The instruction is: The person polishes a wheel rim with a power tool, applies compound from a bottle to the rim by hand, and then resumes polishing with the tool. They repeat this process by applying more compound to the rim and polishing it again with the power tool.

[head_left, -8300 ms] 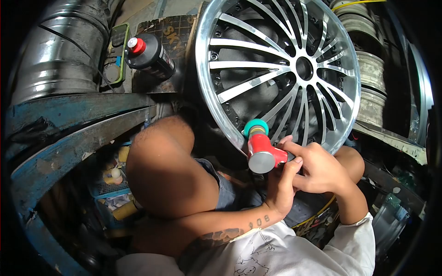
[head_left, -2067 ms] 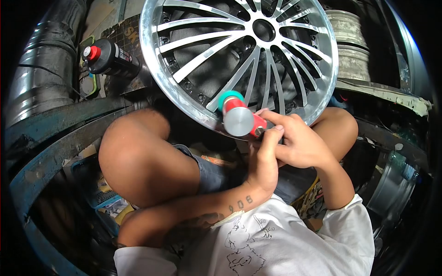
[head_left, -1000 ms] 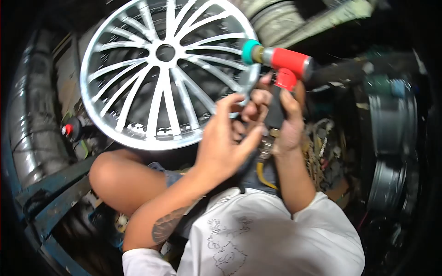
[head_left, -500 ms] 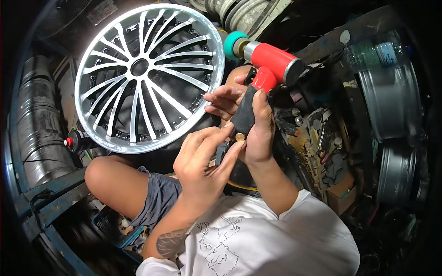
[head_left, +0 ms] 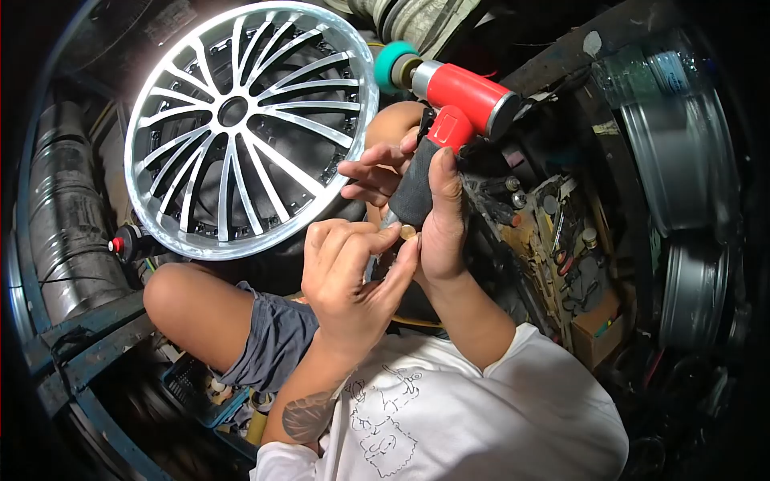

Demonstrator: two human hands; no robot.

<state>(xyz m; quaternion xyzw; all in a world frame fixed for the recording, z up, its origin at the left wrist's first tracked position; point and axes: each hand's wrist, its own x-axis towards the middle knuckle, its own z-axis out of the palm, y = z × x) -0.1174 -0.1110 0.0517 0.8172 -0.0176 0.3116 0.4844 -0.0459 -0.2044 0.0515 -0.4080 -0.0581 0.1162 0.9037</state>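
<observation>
A red pistol-shaped air polisher (head_left: pixel 467 98) with a dark sleeve on its handle rests in my right hand (head_left: pixel 441 212). My right palm faces up, the thumb along one side of the handle and the fingers loosely curled on the other. A round green pad (head_left: pixel 391 66) sits at the tool's left end. At the bottom of the handle, my left hand (head_left: pixel 349 260) pinches a small round brass fitting (head_left: pixel 408 232) between thumb and index finger. Whether the fitting is joined to the handle is hard to see.
A silver-and-black wheel rim (head_left: pixel 293 172) lies to the upper left, just beyond my hands. More rims (head_left: pixel 678 172) are stacked on the right. Hand tools (head_left: pixel 565 260) and a cardboard box (head_left: pixel 595 333) are at right. A blue metal frame (head_left: pixel 104 365) runs along the lower left.
The polisher and both hands have shifted slightly left in view, as has the rim, which also sits a little higher. My grip on the tool and the fitting looks the same.
</observation>
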